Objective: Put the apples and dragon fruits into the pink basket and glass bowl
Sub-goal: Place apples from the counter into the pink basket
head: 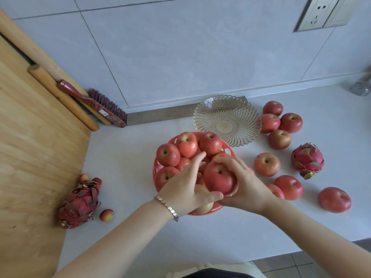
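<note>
The pink basket sits mid-counter, heaped with several red apples. My right hand grips a large red apple above the basket's near side. My left hand lies over the pile with fingers stretched toward the far apples and its thumb under the held apple. The glass bowl stands empty behind the basket. Several loose apples lie to the right, one of them near the basket. One dragon fruit is at the right, another dragon fruit at the left.
A wooden board covers the left, with rolling pins and a brush against the tiled wall. Three small apples lie by the left dragon fruit. A metal tap base is at the far right. The counter's front edge runs low on the right.
</note>
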The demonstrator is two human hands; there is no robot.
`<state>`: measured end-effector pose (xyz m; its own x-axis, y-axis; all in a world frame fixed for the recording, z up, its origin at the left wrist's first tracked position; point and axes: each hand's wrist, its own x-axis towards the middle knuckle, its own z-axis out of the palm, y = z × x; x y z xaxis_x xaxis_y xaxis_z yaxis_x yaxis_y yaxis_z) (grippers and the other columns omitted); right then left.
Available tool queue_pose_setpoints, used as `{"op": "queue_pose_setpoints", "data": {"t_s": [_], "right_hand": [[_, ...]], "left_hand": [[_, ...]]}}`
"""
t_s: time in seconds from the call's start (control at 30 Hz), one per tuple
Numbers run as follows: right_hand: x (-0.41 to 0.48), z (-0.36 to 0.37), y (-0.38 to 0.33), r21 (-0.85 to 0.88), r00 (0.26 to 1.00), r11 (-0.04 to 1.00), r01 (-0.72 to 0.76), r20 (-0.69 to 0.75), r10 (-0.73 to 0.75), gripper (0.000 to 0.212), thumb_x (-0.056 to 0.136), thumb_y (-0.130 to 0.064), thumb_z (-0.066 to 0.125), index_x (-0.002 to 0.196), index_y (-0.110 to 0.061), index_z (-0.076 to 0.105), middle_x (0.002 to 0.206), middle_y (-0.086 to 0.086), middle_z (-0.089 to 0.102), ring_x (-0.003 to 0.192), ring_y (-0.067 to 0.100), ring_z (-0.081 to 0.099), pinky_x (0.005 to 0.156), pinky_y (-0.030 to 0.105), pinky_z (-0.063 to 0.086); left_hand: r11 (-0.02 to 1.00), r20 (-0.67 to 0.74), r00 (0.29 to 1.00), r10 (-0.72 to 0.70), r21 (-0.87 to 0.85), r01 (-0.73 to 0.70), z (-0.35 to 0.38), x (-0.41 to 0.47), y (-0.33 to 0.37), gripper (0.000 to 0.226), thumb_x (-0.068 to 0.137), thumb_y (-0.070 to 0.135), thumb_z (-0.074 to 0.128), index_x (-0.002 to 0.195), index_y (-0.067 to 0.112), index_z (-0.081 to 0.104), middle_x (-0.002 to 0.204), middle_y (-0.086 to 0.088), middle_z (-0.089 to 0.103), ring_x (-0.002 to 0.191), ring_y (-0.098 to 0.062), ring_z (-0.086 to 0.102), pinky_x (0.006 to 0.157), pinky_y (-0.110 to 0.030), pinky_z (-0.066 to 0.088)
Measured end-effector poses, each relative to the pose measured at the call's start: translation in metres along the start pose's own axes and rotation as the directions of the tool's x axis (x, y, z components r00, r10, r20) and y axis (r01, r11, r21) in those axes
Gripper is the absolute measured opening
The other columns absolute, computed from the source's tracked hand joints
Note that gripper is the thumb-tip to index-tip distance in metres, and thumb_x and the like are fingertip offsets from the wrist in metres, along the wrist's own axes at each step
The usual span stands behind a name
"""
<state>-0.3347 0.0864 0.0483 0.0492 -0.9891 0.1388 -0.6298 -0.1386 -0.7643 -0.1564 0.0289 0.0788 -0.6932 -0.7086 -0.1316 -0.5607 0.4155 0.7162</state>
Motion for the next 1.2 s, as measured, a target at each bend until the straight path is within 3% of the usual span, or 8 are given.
{"op": "queue_pose_setpoints", "data": {"t_s": [0.1,0.17,0.27,0.4,0.53,0.7,0.87,1.2], "right_hand": [[-0.009,-0.003,0.011,0.044,0.985,0.986,-0.159,-0.061,0.162,0.086,0.048,-0.029,0.085,0.113,-0.052,0.035,0.11,-0.025,0.04,0.106,-0.016,0.04,0.088,-0.002,0.031],[-0.015,-0.002,0.016,0.013,0.966,0.966,-0.258,-0.021,0.258,0.096,0.048,-0.026,0.088,0.121,-0.051,0.032,0.105,-0.019,0.037,0.101,-0.007,0.044,0.085,0.003,0.036],[-0.018,0.003,0.017,-0.063,0.943,0.94,-0.334,-0.033,0.332,0.093,0.049,-0.03,0.089,0.128,-0.033,0.041,0.109,-0.005,0.036,0.097,0.011,0.049,0.088,0.022,0.044],[-0.011,0.011,0.013,-0.252,0.949,0.917,-0.309,-0.023,0.314,0.09,0.053,-0.044,0.084,0.131,-0.029,0.042,0.115,-0.004,0.035,0.097,0.017,0.051,0.074,0.029,0.048],[-0.004,0.021,0.009,-0.498,0.959,0.855,-0.146,0.142,0.246,0.087,0.064,-0.052,0.074,0.138,-0.031,0.035,0.129,0.003,0.037,0.104,0.024,0.054,0.065,0.025,0.035],[0.004,0.025,0.014,-0.575,0.943,0.813,-0.089,0.215,0.256,0.088,0.067,-0.062,0.066,0.139,-0.025,0.032,0.129,0.006,0.037,0.107,0.027,0.051,0.083,0.034,0.044],[-0.004,0.035,0.029,-0.644,0.977,0.764,-0.031,0.144,0.16,0.092,0.044,-0.068,0.074,0.119,-0.022,0.047,0.103,0.007,0.058,0.088,0.032,0.06,0.073,0.048,0.054],[0.005,0.034,0.037,-0.654,0.955,0.733,0.188,0.295,0.018,0.078,0.058,-0.067,0.056,0.118,-0.017,0.049,0.113,0.0,0.063,0.118,0.024,0.057,0.105,0.042,0.032]], "left_hand": [[0.907,0.114,0.991,0.065,0.408,-0.106,0.019,0.005,-0.02,0.081,0.074,0.054,0.065,0.142,0.026,0.029,0.145,0.0,0.038,0.131,-0.021,0.04,0.105,-0.031,0.031],[0.818,0.208,0.978,0.008,0.561,-0.126,0.036,0.007,-0.03,0.081,0.074,0.059,0.061,0.142,0.029,0.029,0.146,-0.006,0.035,0.13,-0.026,0.039,0.109,-0.035,0.026],[0.673,0.186,0.981,0.059,0.718,-0.177,0.052,0.008,-0.044,0.086,0.049,0.075,0.066,0.122,0.03,0.057,0.099,-0.005,0.065,0.085,-0.026,0.064,0.09,-0.034,0.05],[0.634,0.044,0.978,0.202,0.755,-0.165,0.055,0.006,-0.061,0.081,0.042,0.079,0.06,0.106,0.03,0.066,0.074,0.005,0.064,0.063,-0.015,0.065,0.088,-0.038,0.054],[0.651,0.008,0.964,0.266,0.736,-0.186,0.052,0.002,-0.068,0.07,0.057,0.072,0.04,0.106,0.025,0.057,0.075,0.004,0.063,0.064,-0.016,0.066,0.105,-0.041,0.029],[0.685,-0.033,0.969,0.246,0.713,-0.149,0.052,-0.003,-0.07,0.073,0.056,0.07,0.044,0.108,0.02,0.052,0.084,0.004,0.066,0.084,-0.017,0.067,0.105,-0.04,0.024],[0.691,-0.068,0.975,0.214,0.716,-0.102,0.056,-0.004,-0.07,0.082,0.048,0.072,0.058,0.11,0.021,0.046,0.085,0.006,0.066,0.075,-0.011,0.068,0.103,-0.039,0.024],[0.619,-0.132,0.978,0.16,0.786,0.005,0.068,-0.006,-0.061,0.089,0.033,0.067,0.075,0.103,0.017,0.053,0.071,0.0,0.061,0.062,-0.017,0.06,0.101,-0.046,0.027]]}}
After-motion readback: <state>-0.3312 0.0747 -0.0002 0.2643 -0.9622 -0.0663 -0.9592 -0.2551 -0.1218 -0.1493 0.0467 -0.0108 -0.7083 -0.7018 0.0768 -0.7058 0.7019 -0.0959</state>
